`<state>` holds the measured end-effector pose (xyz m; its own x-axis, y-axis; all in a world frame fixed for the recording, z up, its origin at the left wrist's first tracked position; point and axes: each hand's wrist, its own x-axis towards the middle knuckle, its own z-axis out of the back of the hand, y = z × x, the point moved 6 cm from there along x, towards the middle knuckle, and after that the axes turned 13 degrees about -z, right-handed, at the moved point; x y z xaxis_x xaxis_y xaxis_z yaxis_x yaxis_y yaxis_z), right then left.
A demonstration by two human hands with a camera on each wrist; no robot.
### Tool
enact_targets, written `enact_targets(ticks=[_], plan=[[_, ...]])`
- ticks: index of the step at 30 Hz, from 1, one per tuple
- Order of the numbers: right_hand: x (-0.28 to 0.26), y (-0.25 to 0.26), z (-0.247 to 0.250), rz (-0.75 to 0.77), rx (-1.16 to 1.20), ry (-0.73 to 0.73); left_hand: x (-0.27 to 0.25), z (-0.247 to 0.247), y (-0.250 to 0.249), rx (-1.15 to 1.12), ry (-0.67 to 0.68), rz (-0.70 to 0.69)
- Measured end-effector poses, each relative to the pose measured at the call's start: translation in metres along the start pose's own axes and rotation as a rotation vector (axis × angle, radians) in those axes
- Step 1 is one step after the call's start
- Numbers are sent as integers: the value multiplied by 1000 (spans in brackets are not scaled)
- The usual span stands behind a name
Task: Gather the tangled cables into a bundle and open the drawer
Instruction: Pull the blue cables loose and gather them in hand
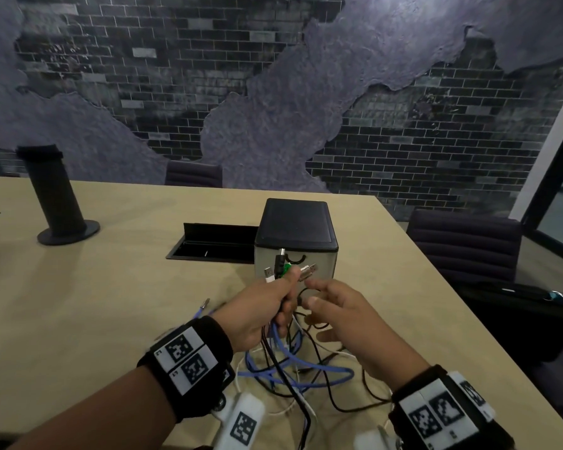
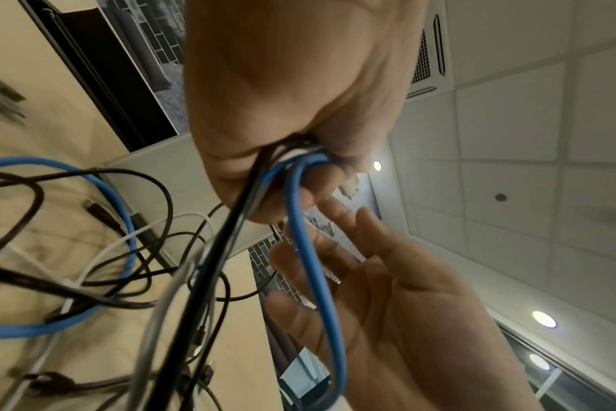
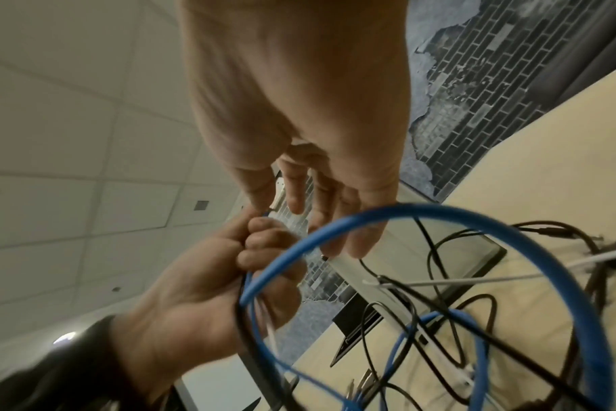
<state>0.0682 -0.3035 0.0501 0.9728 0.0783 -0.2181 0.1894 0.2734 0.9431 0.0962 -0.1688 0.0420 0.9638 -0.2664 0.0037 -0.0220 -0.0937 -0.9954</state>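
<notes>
My left hand (image 1: 267, 306) grips a bunch of cable ends, and their plugs (image 1: 288, 269) stick up out of the fist. The blue, black and white cables (image 1: 293, 375) hang from it in a loose tangle on the table. In the left wrist view the left hand (image 2: 282, 111) is clenched around the blue cable (image 2: 317, 278) and the black ones. Just right of the fist, my right hand (image 1: 338, 310) is open with its fingers spread, holding nothing. The small drawer box (image 1: 296, 228) stands just behind both hands, its front handle (image 1: 299, 258) partly hidden by plugs.
An open cable hatch (image 1: 215, 245) is sunk into the wooden table (image 1: 111, 303) left of the box. A black cylinder post (image 1: 57, 196) stands far left. Dark chairs (image 1: 462, 248) and a black bag (image 1: 517, 323) sit beyond the table's right edge.
</notes>
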Motion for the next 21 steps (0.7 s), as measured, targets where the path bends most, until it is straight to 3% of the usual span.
enact_targets(ticks=[4, 9, 12, 14, 16, 19, 21], plan=[[-19, -1, -9, 144, -269, -50, 3, 9, -20, -105, -97, -160], [-45, -4, 16, 274, -613, -496, 1, 17, -42, -320, -124, -198], [-26, -28, 33, 32, -696, -514, -8, 13, -48, -384, -30, -180], [-14, -48, 31, -193, -456, -316, -15, 8, -49, -354, 47, -179], [-6, -62, 15, -376, 114, -18, -21, 8, -43, -313, 79, -157], [7, -44, 6, -355, 854, 205, -31, 11, -18, -245, 113, -58], [16, -19, 16, -285, 1017, 183, -44, 13, 7, -166, 143, 66]])
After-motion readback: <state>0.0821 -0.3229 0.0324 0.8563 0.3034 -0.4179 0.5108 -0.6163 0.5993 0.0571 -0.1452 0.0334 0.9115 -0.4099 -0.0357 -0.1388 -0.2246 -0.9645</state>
